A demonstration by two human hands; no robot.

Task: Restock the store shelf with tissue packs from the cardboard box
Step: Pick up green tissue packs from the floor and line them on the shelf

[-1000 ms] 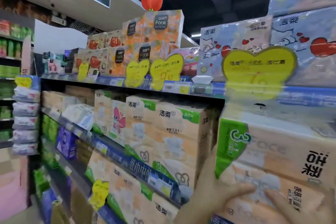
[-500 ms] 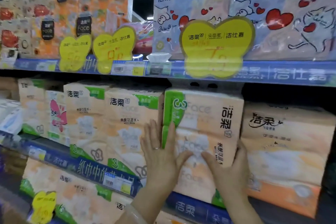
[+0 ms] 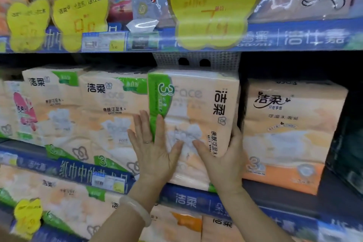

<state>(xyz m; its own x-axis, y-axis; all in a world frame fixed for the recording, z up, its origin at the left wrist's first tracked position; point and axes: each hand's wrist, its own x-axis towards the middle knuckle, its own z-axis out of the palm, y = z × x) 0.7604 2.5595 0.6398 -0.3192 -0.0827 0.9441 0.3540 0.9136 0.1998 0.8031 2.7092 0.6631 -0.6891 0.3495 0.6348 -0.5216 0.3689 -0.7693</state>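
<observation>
Between both hands [image 3: 188, 155], tissue pack [image 3: 193, 104] upright

Both forearms reach up and forward from the lower edge of the view, bare to the wrists; the left wrist wears a pale bangle [image 3: 137, 212], and a thin ring sits on one finger of the left hand [image 3: 155, 149]. That hand is flat, fingers straight and spread, pointing up, thumb angled out to the right; the right hand [image 3: 222, 155] is likewise flat, its thumb pointing left toward the other thumb, its fingers wrapped out of sight round an edge.
</observation>
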